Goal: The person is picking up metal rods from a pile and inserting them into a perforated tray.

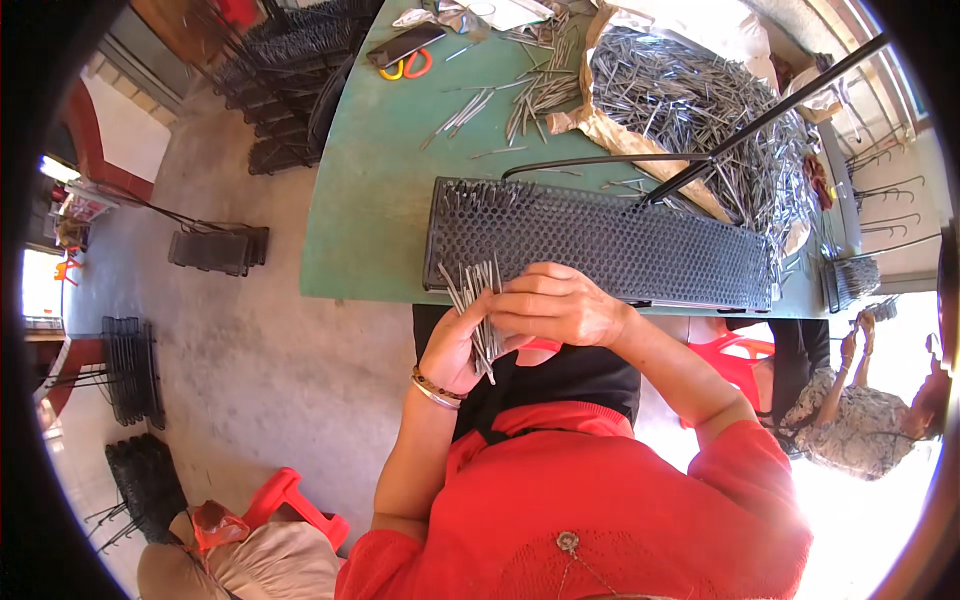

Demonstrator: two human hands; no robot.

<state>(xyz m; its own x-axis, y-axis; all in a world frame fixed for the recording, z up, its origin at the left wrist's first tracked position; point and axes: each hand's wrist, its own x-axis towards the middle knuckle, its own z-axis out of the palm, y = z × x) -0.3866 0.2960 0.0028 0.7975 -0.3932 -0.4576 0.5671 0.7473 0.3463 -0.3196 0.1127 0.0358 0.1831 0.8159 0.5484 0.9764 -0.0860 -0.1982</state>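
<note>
Gently even up the fanned metal rods [477, 280], by the near left corner of the black perforated tray [600, 225]; hold snugly, without crushing, in the left hand [455, 350], wrapped around them; separate singly with the right hand [555, 303], curled against them; cannot tell whether pinching one. Leave alone the loose rods [467, 114] on the green table [370, 220].

A red short-sleeved top [620, 495] is worn with a silvery bangle [435, 397] and dark bracelet [438, 387].

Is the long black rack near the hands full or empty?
The rack is mostly empty: rods stand at upper left; most holes look bare.
</note>
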